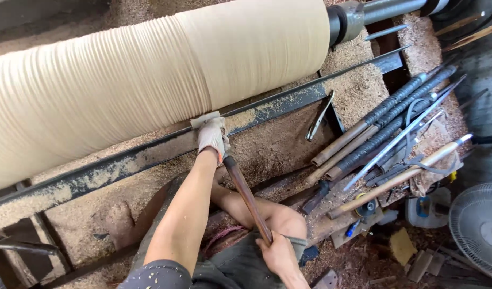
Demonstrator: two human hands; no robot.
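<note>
A large pale wooden cylinder (150,75) lies across a lathe, ridged on its left part and smooth on the right. My left hand (213,136), in a light work glove, presses the front of a long turning tool (246,195) onto the dark metal tool rest bar (123,160), right at the wood's surface. My right hand (278,254), bare, grips the back end of the tool's brown wooden handle near my knee. The tool's blade tip is hidden under the glove.
Several long-handled turning tools (385,128) lie in a pile on the sawdust-covered bench at right. Metal calipers (320,115) rest near the bar. A fan (478,227) stands at the lower right. The lathe spindle (358,16) holds the cylinder's right end.
</note>
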